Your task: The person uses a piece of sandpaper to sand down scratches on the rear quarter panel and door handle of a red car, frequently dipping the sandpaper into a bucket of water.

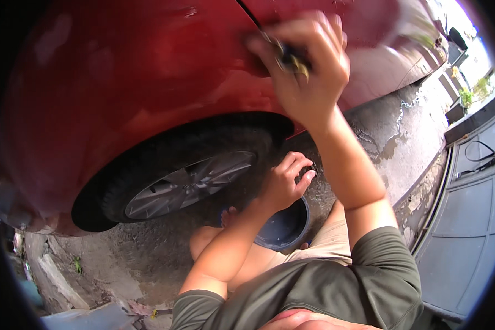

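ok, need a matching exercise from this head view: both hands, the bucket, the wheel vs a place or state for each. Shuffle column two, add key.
Column 1
1. right hand
2. left hand
3. bucket
4. wheel

Column 2
A. dark inside, open at the top
B. raised at the red bodywork, gripping a yellow-and-dark item
C. grey-spoked, under an arch
D. lower in the picture, fingers curled, away from the bodywork

Pairs: 1-B, 2-D, 3-A, 4-C
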The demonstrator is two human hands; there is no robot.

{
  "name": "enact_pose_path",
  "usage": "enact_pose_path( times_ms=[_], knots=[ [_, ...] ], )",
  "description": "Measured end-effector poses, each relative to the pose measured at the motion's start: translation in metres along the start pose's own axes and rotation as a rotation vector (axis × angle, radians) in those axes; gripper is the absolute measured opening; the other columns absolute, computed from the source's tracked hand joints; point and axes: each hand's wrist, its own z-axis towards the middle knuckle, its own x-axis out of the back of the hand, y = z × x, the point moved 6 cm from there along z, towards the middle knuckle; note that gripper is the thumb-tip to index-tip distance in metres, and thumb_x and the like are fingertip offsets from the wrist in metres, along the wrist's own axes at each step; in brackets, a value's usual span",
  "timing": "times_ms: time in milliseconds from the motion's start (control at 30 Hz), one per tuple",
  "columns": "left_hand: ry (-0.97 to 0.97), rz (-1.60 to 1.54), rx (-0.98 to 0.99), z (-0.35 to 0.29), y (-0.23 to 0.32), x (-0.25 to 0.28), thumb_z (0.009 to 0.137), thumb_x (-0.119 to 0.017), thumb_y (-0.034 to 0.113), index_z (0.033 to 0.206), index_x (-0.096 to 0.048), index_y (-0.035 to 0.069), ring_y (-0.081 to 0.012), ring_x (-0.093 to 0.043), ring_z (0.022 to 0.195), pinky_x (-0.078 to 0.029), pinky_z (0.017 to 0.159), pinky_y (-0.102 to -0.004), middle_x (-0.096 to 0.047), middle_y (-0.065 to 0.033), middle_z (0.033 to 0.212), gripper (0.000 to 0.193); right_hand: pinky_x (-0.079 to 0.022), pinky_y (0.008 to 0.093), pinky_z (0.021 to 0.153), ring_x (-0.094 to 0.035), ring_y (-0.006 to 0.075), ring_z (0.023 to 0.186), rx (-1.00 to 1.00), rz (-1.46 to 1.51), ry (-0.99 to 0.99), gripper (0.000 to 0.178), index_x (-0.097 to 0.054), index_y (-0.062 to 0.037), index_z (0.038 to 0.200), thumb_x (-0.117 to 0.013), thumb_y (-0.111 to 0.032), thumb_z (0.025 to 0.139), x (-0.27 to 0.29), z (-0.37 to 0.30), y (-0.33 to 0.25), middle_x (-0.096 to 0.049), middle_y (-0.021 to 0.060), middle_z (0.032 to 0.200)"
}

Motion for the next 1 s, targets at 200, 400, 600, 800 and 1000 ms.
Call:
enact_pose_path(
  times_ms=[200, 400, 600, 800, 1000],
  knots=[
    [0.074, 0.006, -0.015, -0.002, -0.013, 0.007, 0.094, -0.077, 0.018, 0.109, -0.073, 0.005, -0.0228, -0.069, 0.074, -0.058, 0.067, -0.0352, -0.07, -0.0115, 0.111, 0.02, -0.051, 0.0345, 0.068, -0.067, 0.023, 0.069, 0.0, -0.021, -0.019, 0.028, -0.076, -0.0096, 0.084, -0.099, -0.02, 0.072, -0.02, 0.032, -0.017, -0.072, 0.0063, 0.076],
    [0.022, 0.011, -0.002, -0.003, -0.009, 0.006, 0.094, -0.078, 0.019, 0.108, -0.073, 0.005, -0.0237, -0.07, 0.076, -0.059, 0.067, -0.0355, -0.07, -0.0112, 0.111, 0.02, -0.046, 0.0371, 0.077, -0.064, 0.0249, 0.08, 0.13, -0.022, -0.095, 0.019, -0.074, -0.0107, 0.088, -0.09, -0.01, 0.077, -0.019, 0.06, -0.019, -0.07, 0.005, 0.082],
    [0.041, 0.005, -0.021, 0.001, -0.014, 0.012, 0.095, -0.079, 0.019, 0.108, -0.073, 0.004, -0.0235, -0.07, 0.076, -0.059, 0.067, -0.036, -0.069, -0.01, 0.111, 0.021, -0.046, 0.0347, 0.078, -0.066, 0.0216, 0.079, -0.061, -0.057, -0.108, 0.021, -0.076, -0.0128, 0.087, -0.093, -0.011, 0.074, 0.005, -0.011, -0.006, -0.073, 0.0011, 0.083],
    [0.034, 0.019, -0.018, 0.009, -0.01, 0.01, 0.094, -0.079, 0.02, 0.108, -0.073, 0.005, -0.0234, -0.069, 0.075, -0.058, 0.068, -0.0362, -0.069, -0.0091, 0.111, 0.021, -0.05, 0.034, 0.073, -0.067, 0.0202, 0.074, -0.095, -0.055, -0.182, 0.026, -0.077, -0.0117, 0.089, -0.096, -0.012, 0.072, -0.022, 0.047, -0.005, -0.073, 0.0021, 0.083],
    [0.018, 0.089, -0.049, 0.001, -0.013, 0.012, 0.095, -0.078, 0.023, 0.106, -0.073, 0.007, -0.0252, -0.072, 0.077, -0.059, 0.069, -0.0383, -0.069, -0.0088, 0.112, 0.02, -0.04, 0.0308, 0.081, -0.061, 0.0196, 0.08, 0.044, -0.057, -0.076, 0.019, -0.077, -0.0157, 0.085, -0.092, -0.014, 0.072, 0.0, -0.002, -0.011, -0.071, -0.0008, 0.083]
  ],
)
